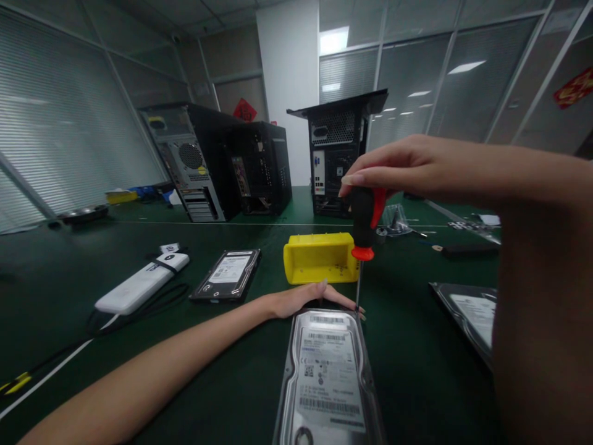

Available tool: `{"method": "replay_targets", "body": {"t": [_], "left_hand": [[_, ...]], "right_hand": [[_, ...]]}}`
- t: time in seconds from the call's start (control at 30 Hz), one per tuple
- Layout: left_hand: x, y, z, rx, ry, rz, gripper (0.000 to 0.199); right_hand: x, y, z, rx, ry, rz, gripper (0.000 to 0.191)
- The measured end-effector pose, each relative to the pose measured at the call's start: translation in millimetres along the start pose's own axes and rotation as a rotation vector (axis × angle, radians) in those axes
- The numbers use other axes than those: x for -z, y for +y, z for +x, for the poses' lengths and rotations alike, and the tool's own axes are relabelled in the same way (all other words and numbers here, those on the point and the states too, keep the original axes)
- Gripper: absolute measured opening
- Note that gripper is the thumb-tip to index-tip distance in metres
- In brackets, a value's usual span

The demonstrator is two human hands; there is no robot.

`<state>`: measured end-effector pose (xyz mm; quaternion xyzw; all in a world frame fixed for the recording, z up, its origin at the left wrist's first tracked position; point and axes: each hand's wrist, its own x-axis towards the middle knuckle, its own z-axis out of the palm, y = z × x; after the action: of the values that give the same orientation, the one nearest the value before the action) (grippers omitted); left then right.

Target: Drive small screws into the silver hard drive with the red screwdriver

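A silver hard drive (327, 377) with a printed label lies flat in front of me on the green tabletop. My right hand (393, 164) grips the black and red handle of a screwdriver (364, 228) from above. The screwdriver stands nearly upright, its tip at the drive's far right corner. My left hand (306, 298) lies against the drive's far edge, fingers stretched toward the screwdriver tip; part of its fingers is hidden behind the drive. Just beyond that hand sits a yellow plastic bin (319, 259) tipped on its side, its opening facing me.
A second hard drive (229, 275) lies to the left, beside a white power strip (143, 281) with a dark cable. Another drive (472, 312) is at right, partly behind my forearm. Computer cases (199, 161) stand at the back, along with a clear plastic bag (397, 221).
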<state>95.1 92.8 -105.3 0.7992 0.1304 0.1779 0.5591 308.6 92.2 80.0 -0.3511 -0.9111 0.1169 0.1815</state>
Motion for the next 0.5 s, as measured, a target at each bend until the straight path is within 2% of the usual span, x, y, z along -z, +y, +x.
{"method": "replay_targets", "body": {"t": [0.3, 0.5], "left_hand": [[0.4, -0.5, -0.1, 0.018, -0.002, 0.011, 0.079], [0.4, -1.5, 0.3, 0.015, 0.005, 0.008, 0.082]], "right_hand": [[1.7, -5.4, -6.9, -0.024, 0.065, -0.031, 0.044], [4.9, 3.6, -10.1, -0.001, -0.007, -0.025, 0.049]]}}
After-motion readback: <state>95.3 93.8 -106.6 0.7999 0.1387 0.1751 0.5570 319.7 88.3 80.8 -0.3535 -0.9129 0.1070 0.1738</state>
